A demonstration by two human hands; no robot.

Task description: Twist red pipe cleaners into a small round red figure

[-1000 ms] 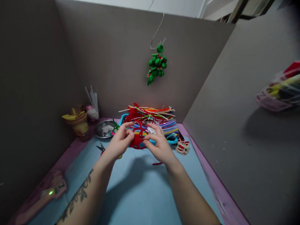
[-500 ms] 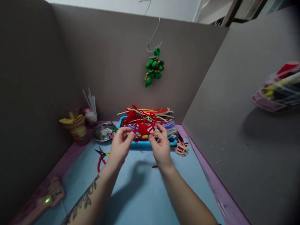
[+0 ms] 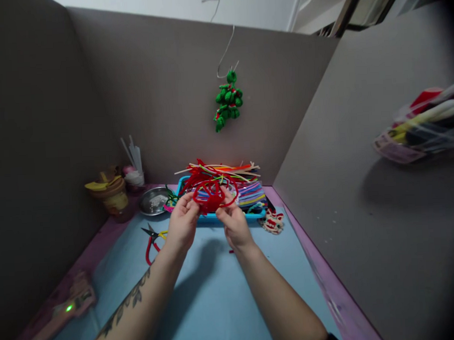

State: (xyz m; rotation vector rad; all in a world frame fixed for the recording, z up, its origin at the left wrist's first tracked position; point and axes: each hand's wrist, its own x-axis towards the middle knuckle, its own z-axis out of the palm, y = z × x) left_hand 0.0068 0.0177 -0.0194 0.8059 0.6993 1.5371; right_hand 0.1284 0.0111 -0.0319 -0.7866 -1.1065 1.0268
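Note:
Between my two hands is a red pipe-cleaner piece [image 3: 212, 202] with a solid middle and thin loops around it, held up above the mat. The fingers of my left hand [image 3: 184, 217] pinch its left side. At its right side, my right hand [image 3: 235, 224] grips a loop between thumb and fingers. Directly behind it stands a blue tray [image 3: 251, 216] heaped with pipe cleaners [image 3: 250, 194] in many colours. A short red scrap [image 3: 231, 251] lies on the mat by my right wrist.
Red-handled scissors [image 3: 152, 243] and a metal bowl [image 3: 153, 201] with small bits lie left. A glue gun [image 3: 73, 307] with a green light is at the front left. A cream-and-red piece [image 3: 272, 222] sits right of the tray. A green ornament [image 3: 228, 102] hangs from a wire.
The red piece has tilted and shifted slightly left and down in my hands. My right hand has come closer to its middle. The view has swung a little to the right.

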